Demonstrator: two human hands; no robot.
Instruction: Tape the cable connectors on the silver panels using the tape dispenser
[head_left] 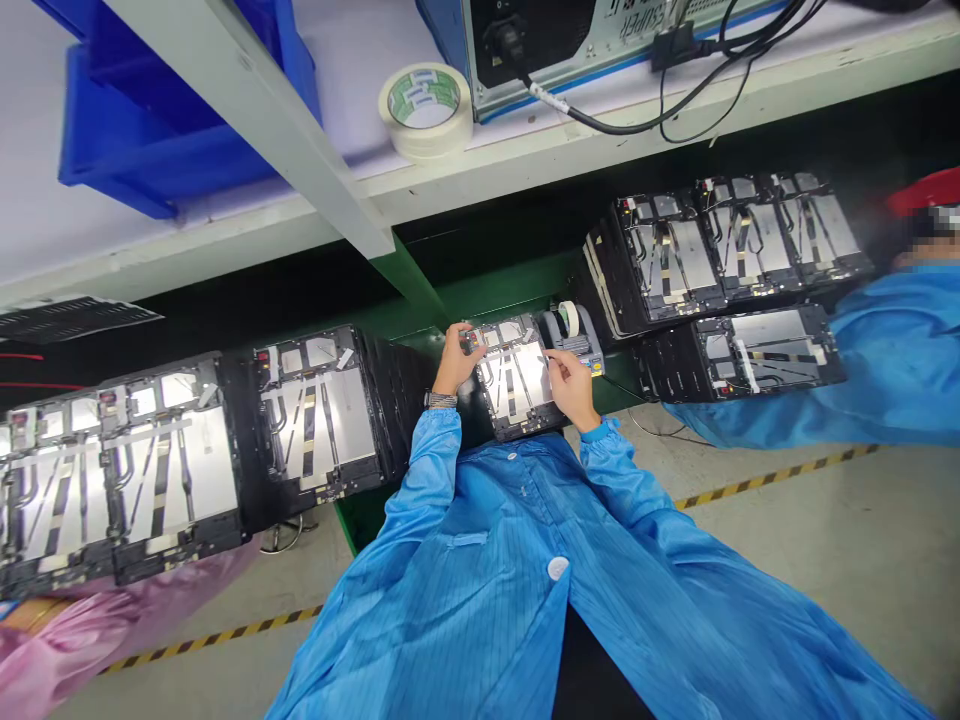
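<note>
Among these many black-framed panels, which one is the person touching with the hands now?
The panel directly in front of the person, between the left hand and right hand; the other panels lie apart from the hands on both sides.

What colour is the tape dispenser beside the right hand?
The tape dispenser is grey, its tape roll pale; best seen in the head view.

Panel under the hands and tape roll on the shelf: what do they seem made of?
The panel looks like a matte black plastic frame holding a shiny metal sheet, going by the silvery glare. The tape roll looks like matte cream paper masking tape, judging by its dull, papery surface; its printed core may be cardboard, but that is hard to tell.
</note>
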